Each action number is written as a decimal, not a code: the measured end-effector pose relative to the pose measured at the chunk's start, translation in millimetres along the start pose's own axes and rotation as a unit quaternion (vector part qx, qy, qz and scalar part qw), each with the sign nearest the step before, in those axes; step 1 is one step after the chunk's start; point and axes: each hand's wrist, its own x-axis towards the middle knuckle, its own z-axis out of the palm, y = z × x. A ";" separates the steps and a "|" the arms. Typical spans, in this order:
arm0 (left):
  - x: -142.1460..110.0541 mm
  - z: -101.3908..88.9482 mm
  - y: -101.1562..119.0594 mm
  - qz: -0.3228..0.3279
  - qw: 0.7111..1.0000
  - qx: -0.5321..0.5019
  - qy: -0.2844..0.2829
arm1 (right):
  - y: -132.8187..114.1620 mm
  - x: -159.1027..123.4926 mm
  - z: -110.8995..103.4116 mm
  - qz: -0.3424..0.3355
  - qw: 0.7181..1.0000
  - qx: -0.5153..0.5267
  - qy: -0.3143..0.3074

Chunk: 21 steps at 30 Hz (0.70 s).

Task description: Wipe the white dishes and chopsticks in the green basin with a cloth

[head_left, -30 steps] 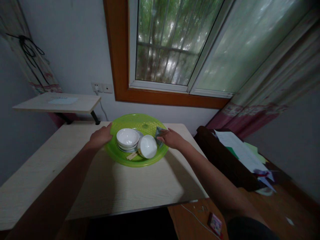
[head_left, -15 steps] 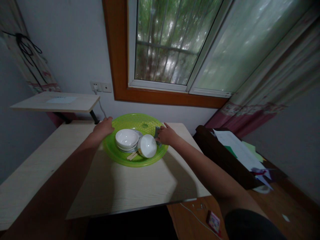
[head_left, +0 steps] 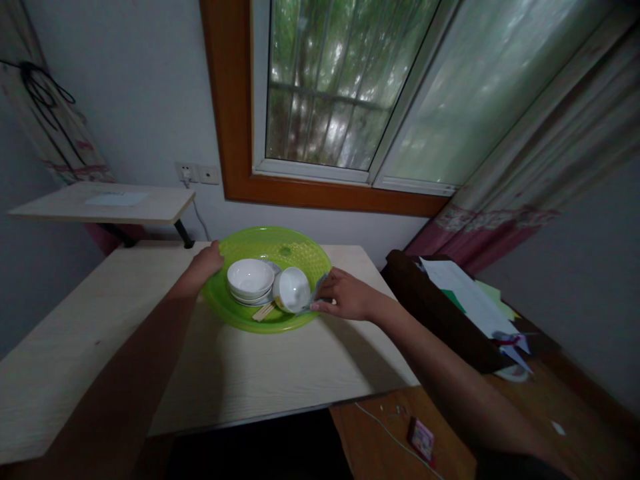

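Note:
A round green tray [head_left: 295,252] lies on the pale wooden table [head_left: 240,367] near the wall. In it stand stacked white bowls [head_left: 250,277], a tipped white bowl [head_left: 291,289] and light chopsticks [head_left: 263,311]. My left hand [head_left: 206,261] grips the tray's left rim with its fingers curled. My right hand [head_left: 342,295] is at the tray's right rim, pinching a grey-blue cloth [head_left: 317,292] that lies beside the tipped bowl.
A small raised shelf [head_left: 105,202] stands at the table's back left under a wall socket [head_left: 194,173]. Right of the table is a dark cabinet [head_left: 440,307] with papers [head_left: 465,293]. A small red object [head_left: 420,440] and a cable lie on the floor.
My right hand has moved toward me along the tray's right rim, dragging the cloth with it. The left hand stays on the left rim. The view has shifted a little.

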 end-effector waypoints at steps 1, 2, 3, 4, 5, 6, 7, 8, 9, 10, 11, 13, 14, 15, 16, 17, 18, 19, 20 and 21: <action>-4.2 -0.8 2.6 -0.007 1.000 -0.001 0.003 | -5.9 -1.1 1.4 -0.011 1.000 0.016 0.001; -8.2 -1.4 5.0 -0.012 1.000 0.000 0.009 | -11.6 -1.0 3.1 -0.021 0.999 0.028 -0.004; -11.7 -1.7 7.0 -0.015 1.000 0.001 0.017 | -16.7 0.2 4.9 -0.028 0.999 0.037 -0.012; -14.7 -1.8 8.6 -0.016 1.000 0.003 0.022 | -20.6 2.1 6.4 -0.032 0.998 0.044 -0.020; -17.0 -1.8 9.8 -0.017 1.000 0.005 0.024 | -22.8 4.3 7.4 -0.033 0.998 0.046 -0.032; -18.7 -1.5 10.5 -0.015 1.000 0.007 0.025 | -23.0 6.6 7.6 -0.028 0.998 0.043 -0.047; -19.7 -1.2 10.9 -0.012 1.000 0.009 0.025 | -20.9 8.7 6.9 -0.018 0.997 0.033 -0.064; -20.3 -0.9 11.0 -0.009 1.000 0.011 0.024 | -16.4 10.6 5.6 -0.002 0.997 0.016 -0.080; -20.5 -0.7 10.9 -0.006 1.000 0.014 0.023 | -9.8 12.2 3.8 0.018 0.995 -0.005 -0.095; -20.5 -0.5 10.9 -0.004 1.000 0.017 0.022 | -1.5 13.9 1.8 0.040 0.993 -0.029 -0.105; -20.3 -0.5 10.9 -0.002 1.000 0.021 0.022 | 8.0 15.8 0.1 0.064 0.991 -0.053 -0.107; -19.6 -0.8 11.0 -0.002 0.999 0.030 0.021 | 28.7 20.8 -1.7 0.108 0.987 -0.081 -0.090; -19.2 -0.9 11.2 -0.004 0.999 0.035 0.020 | 38.7 24.1 -1.5 0.121 0.986 -0.085 -0.076; -18.7 -1.1 11.3 -0.006 0.999 0.041 0.020 | 48.2 27.9 -0.3 0.132 0.986 -0.084 -0.059; -18.3 -1.2 11.3 -0.007 0.999 0.045 0.021 | 56.7 31.7 1.6 0.140 0.986 -0.084 -0.040; -17.9 -1.2 11.1 -0.009 0.999 0.050 0.021 | 64.3 35.4 4.3 0.145 0.985 -0.086 -0.022; -17.7 -1.1 10.9 -0.010 0.998 0.053 0.022 | 70.7 38.4 7.5 0.148 0.985 -0.088 -0.003; -17.6 -0.9 10.4 -0.011 0.998 0.054 0.023 | 76.1 40.5 11.0 0.148 0.985 -0.090 0.014; -17.5 -0.5 9.9 -0.010 0.998 0.055 0.024 | 80.4 41.3 14.7 0.145 0.985 -0.090 0.030; -17.5 -0.1 9.2 -0.008 0.998 0.057 0.025 | 83.6 40.7 18.5 0.139 0.985 -0.088 0.044</action>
